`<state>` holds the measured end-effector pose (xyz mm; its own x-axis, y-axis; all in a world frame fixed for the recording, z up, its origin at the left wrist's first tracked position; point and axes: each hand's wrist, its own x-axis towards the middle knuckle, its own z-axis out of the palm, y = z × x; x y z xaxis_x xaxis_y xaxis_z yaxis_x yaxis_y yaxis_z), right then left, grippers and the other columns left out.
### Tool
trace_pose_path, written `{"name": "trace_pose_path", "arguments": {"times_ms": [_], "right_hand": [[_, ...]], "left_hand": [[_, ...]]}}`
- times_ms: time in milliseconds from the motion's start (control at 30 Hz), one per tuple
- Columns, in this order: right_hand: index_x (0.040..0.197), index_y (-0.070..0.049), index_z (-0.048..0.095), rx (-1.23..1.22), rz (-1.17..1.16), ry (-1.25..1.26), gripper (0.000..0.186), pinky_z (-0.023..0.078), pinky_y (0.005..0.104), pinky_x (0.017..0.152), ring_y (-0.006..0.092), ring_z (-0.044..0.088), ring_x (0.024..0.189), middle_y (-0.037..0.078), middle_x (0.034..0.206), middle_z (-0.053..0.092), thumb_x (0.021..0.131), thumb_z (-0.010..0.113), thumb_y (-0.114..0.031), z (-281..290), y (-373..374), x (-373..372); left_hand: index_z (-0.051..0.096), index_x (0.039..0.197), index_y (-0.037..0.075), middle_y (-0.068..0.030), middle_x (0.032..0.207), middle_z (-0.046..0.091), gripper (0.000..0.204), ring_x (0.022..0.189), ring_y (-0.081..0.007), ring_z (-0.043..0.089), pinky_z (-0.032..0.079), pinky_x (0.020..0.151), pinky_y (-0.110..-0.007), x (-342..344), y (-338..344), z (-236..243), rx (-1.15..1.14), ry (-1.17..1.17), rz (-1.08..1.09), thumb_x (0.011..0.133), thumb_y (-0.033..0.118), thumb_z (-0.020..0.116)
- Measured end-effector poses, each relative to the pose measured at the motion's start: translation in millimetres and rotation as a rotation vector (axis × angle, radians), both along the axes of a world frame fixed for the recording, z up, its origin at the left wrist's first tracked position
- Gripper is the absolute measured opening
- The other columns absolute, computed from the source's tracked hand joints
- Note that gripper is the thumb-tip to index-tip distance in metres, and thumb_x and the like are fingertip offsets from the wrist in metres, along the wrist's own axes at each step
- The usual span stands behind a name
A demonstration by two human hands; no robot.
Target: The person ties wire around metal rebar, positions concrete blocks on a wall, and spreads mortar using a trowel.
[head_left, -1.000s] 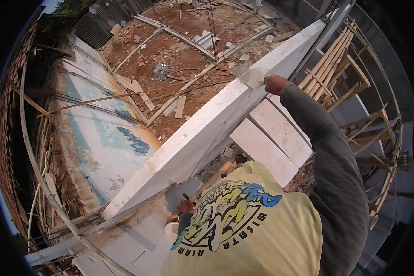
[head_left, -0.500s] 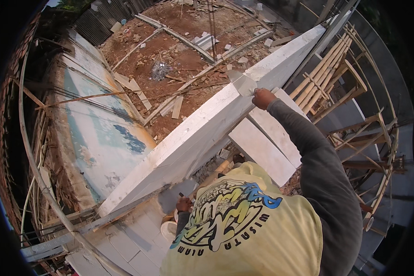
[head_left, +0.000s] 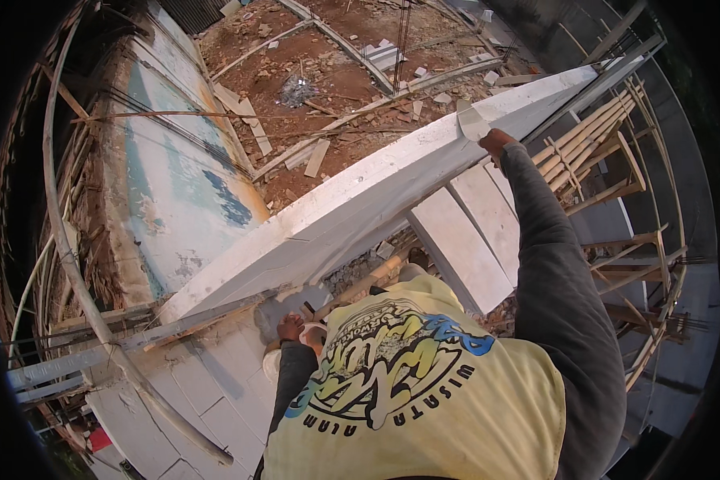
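My right hand [head_left: 498, 142], arm stretched forward, grips a wide flat-bladed scraper [head_left: 473, 124]. Its pale grey blade lies against the upper edge of a white block wall [head_left: 328, 208], close to a joint in its top. That wall runs slantwise from near left to far right. Low in front of me, my left hand [head_left: 290, 326] is closed round a short dark handle. What that handle belongs to is hard to make out, with a grey patch beside it. Next to this hand a pale round container [head_left: 272, 364] shows in part.
White slabs [head_left: 464, 244] lean on the near side of the wall. Bamboo scaffolding [head_left: 592, 136] stands to the right, and a curved pole [head_left: 80, 272] crosses the left. Beyond the wall lie red soil, rubble and concrete beams [head_left: 352, 52]. A painted wall [head_left: 176, 176] stands at left.
My view has tilted. The right hand reaches farther out with the scraper, still by the wall's top edge. My left hand has moved outward from my shirt, still holding the dark handle.
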<state>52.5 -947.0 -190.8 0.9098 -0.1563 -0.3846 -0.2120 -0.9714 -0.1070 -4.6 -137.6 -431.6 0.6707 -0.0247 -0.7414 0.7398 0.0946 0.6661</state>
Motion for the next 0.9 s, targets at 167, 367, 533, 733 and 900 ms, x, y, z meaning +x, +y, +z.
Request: {"name": "trace_pose_path", "arguments": {"times_ms": [167,367,533,733,900], "right_hand": [[0.09,0.002,0.063,0.328,0.038,-0.173,0.029,0.051,0.0448,0.073,0.0387,0.064,0.082,0.023,0.081,0.065,0.082,0.053,-0.024,25,285,57],[0.098,0.003,0.06,0.401,-0.017,-0.122,0.039,0.049,0.0468,0.08,0.0391,0.063,0.087,0.027,0.092,0.063,0.091,0.045,-0.032,29,296,41],[0.096,0.008,0.061,0.467,-0.242,0.087,0.04,0.052,0.0444,0.068,0.0345,0.066,0.079,0.026,0.09,0.064,0.09,0.045,-0.028,62,220,56],[0.091,0.004,0.063,-0.169,0.325,-0.11,0.027,0.052,0.0393,0.068,0.0281,0.066,0.083,0.021,0.09,0.065,0.084,0.053,-0.02,14,93,38],[0.09,0.005,0.058,0.421,0.154,-0.175,0.039,0.051,0.0472,0.071,0.0387,0.064,0.076,0.025,0.084,0.063,0.091,0.045,-0.032,33,168,9]], "left_hand": [[0.05,0.094,0.013,-0.0057,0.08,0.047,0.029,0.07,-0.0255,0.045,0.038,0.055,-0.038,-72,103,-18,-0.418,0.14,0.011,0.089,0.039,0.04],[0.049,0.092,0.014,-0.006,0.081,0.046,0.027,0.071,-0.0255,0.045,0.037,0.054,-0.037,-107,83,-50,-0.469,0.199,-0.18,0.088,0.039,0.042],[0.048,0.091,0.015,-0.0063,0.082,0.045,0.026,0.072,-0.0258,0.045,0.036,0.054,-0.037,-92,93,-35,-0.463,0.084,-0.442,0.086,0.04,0.043],[0.055,0.088,0.014,-0.0099,0.086,0.054,0.021,0.079,-0.0291,0.052,0.042,0.06,-0.04,-55,41,5,0.074,-0.126,-0.35,0.087,0.035,0.049],[0.057,0.092,0.015,-0.0075,0.088,0.057,0.02,0.083,-0.0258,0.055,0.045,0.06,-0.04,-47,-19,19,0.145,-0.128,-0.459,0.088,0.033,0.05]]}}
